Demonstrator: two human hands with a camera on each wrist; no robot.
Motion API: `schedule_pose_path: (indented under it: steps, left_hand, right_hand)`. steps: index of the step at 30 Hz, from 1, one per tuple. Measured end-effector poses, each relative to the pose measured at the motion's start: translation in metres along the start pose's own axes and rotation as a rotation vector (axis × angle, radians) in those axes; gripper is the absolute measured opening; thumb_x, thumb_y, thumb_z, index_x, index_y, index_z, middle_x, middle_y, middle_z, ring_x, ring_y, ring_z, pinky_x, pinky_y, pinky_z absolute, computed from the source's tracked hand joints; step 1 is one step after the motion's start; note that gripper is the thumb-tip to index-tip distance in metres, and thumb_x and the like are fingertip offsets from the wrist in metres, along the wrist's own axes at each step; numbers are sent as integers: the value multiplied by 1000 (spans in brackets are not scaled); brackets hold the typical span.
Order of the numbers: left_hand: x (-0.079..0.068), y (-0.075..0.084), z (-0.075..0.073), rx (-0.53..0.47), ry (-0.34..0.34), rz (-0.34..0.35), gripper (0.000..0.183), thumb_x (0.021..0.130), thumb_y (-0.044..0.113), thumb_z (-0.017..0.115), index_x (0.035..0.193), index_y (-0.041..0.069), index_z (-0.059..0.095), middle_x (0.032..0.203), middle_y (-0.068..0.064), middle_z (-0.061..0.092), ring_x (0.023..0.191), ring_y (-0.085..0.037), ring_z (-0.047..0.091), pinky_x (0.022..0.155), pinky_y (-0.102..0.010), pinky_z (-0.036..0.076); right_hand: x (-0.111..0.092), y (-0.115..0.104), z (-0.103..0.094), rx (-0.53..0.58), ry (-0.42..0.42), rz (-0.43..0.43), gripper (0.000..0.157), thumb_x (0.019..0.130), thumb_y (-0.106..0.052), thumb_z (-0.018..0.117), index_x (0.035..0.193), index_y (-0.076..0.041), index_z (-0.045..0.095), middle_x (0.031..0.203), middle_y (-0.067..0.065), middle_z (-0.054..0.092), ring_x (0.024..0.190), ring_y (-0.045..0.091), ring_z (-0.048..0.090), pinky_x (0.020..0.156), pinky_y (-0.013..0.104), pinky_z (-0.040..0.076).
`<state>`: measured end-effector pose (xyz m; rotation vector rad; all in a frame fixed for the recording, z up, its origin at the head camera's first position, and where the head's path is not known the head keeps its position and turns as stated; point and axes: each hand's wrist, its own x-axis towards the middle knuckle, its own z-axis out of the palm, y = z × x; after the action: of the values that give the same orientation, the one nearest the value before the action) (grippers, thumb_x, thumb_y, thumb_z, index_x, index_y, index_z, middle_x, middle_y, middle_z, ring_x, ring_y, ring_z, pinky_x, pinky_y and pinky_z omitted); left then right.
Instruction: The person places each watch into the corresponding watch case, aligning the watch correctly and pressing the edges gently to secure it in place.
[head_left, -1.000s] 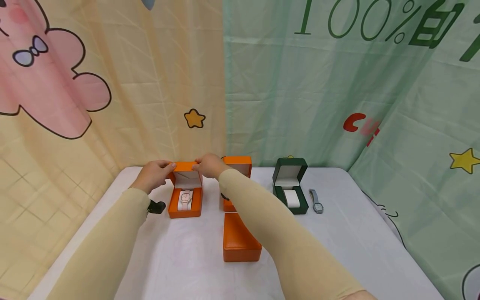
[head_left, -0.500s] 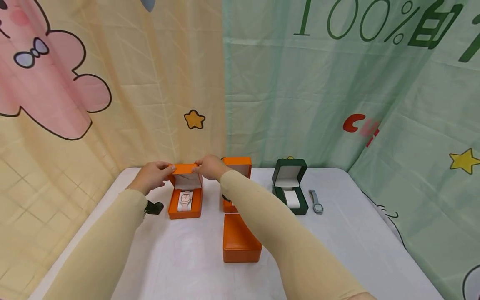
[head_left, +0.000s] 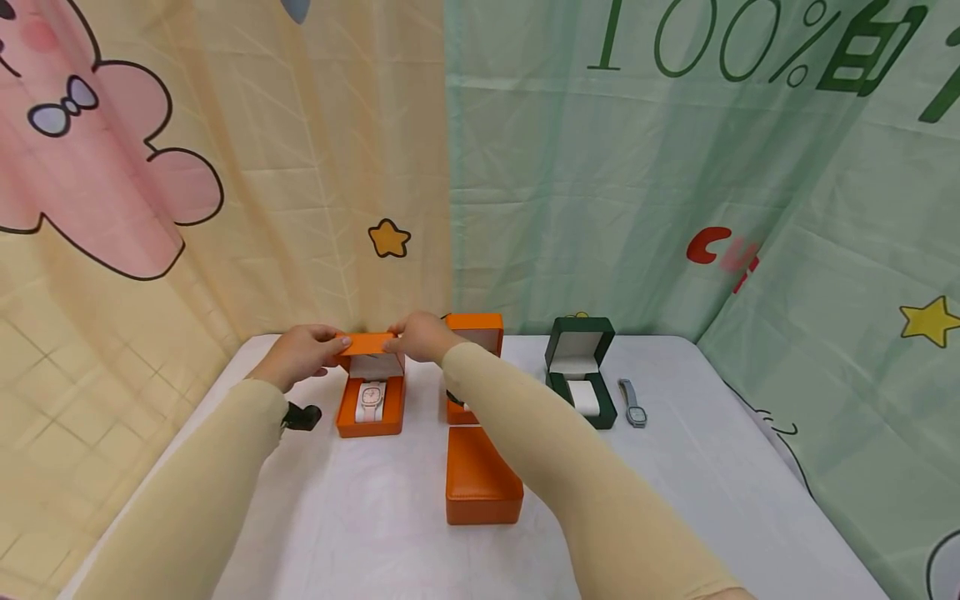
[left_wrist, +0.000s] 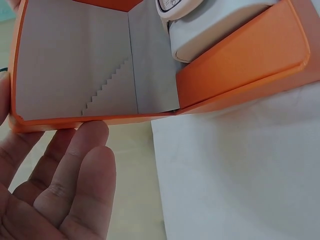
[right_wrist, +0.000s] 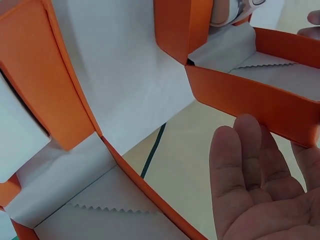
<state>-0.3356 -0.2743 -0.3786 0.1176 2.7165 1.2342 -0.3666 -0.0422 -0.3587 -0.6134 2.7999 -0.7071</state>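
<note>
An orange watch box [head_left: 371, 430] stands with its lid [head_left: 367, 342] raised. Inside, a pale watch [head_left: 370, 397] with a light strap is wrapped on a white cushion. My left hand [head_left: 300, 353] holds the lid's left corner; in the left wrist view, the fingers [left_wrist: 92, 180] lie against the lid's outer side. At the opposite corner my right hand [head_left: 426, 337] pinches the lid between thumb and fingers. The right wrist view shows several of its fingers [right_wrist: 225, 155] stretched out below the lid's orange side [right_wrist: 260, 102].
A second opened orange box [head_left: 487, 322] is partly hidden by my right sleeve. In front of it lies a closed orange box [head_left: 480, 492]. To the right are an opened green box [head_left: 604, 413] with a white cushion and a grey-blue watch [head_left: 636, 414]. Curtains hang behind the white table [head_left: 390, 533].
The lid has tipped forward a little over the box, and both hands have lowered slightly with it. The other boxes and the loose watch have stayed put.
</note>
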Motion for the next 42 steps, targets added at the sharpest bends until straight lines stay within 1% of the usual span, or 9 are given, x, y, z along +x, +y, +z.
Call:
schedule_pose_path:
  steps: [5, 7, 11, 14, 18, 19, 27, 34, 42]
  left_hand:
    - [-2, -2, 1, -7, 2, -3, 51, 108, 38, 59, 143, 0, 58, 132, -26, 69, 105, -29, 71, 86, -33, 64]
    - [-3, -3, 1, -12, 5, 4, 51, 108, 37, 60, 142, 0, 58, 130, -26, 69, 104, -29, 72, 85, -31, 64]
    - [-5, -6, 3, -20, 10, 23, 50, 108, 37, 61, 140, -1, 60, 128, -25, 70, 109, -36, 71, 86, -32, 64]
    - [-6, -9, 5, -20, 19, 40, 48, 107, 36, 62, 139, 0, 61, 125, -25, 70, 104, -32, 72, 86, -32, 64]
    - [-9, -10, 7, -11, 34, 55, 49, 107, 36, 62, 139, -1, 61, 124, -25, 71, 96, -20, 72, 87, -32, 64]
    - [-10, -10, 8, -10, 38, 57, 49, 107, 36, 62, 140, -1, 61, 125, -25, 71, 95, -19, 72, 87, -32, 64]
    - [-14, -14, 10, -18, 57, 47, 53, 106, 37, 64, 142, -1, 59, 125, -24, 71, 92, -19, 72, 87, -32, 64]
    - [-17, -14, 11, -19, 56, 37, 50, 105, 36, 66, 140, 0, 60, 136, -27, 64, 94, -20, 74, 88, -32, 64]
    - [-22, -17, 11, 4, 49, 34, 50, 104, 37, 67, 139, 2, 61, 136, -26, 64, 95, -21, 75, 93, -38, 63]
  right_hand:
    - [-2, -1, 0, -30, -13, -20, 42, 103, -37, 68, 141, -18, 69, 147, -2, 66, 134, 19, 62, 110, 33, 52]
    - [-2, -1, 1, -34, -17, -25, 40, 103, -38, 68, 139, -19, 71, 145, -2, 68, 130, 18, 63, 106, 32, 54]
    - [-1, 1, 4, -23, -20, -18, 41, 102, -38, 69, 138, -19, 71, 140, -2, 70, 125, 17, 65, 104, 31, 54]
    - [0, 2, 6, -22, -21, -13, 43, 102, -38, 70, 140, -19, 70, 137, -1, 72, 123, 16, 66, 104, 31, 55]
    - [0, 3, 8, -32, -32, -18, 45, 102, -38, 70, 143, -21, 67, 141, -2, 70, 127, 16, 65, 108, 32, 53]
    - [0, 3, 8, -27, -36, -15, 46, 102, -38, 70, 144, -22, 66, 143, -2, 69, 129, 17, 64, 109, 33, 53]
    - [-3, 3, 10, -10, -76, -6, 51, 102, -41, 69, 150, -25, 61, 153, -3, 61, 143, 18, 55, 114, 35, 50]
    - [-6, 3, 11, -55, -90, -6, 50, 102, -42, 69, 149, -26, 61, 152, -2, 61, 142, 17, 56, 115, 35, 49]
    - [-9, 1, 14, -144, -107, -47, 52, 103, -41, 67, 152, -23, 59, 151, -2, 62, 141, 17, 57, 115, 31, 49]
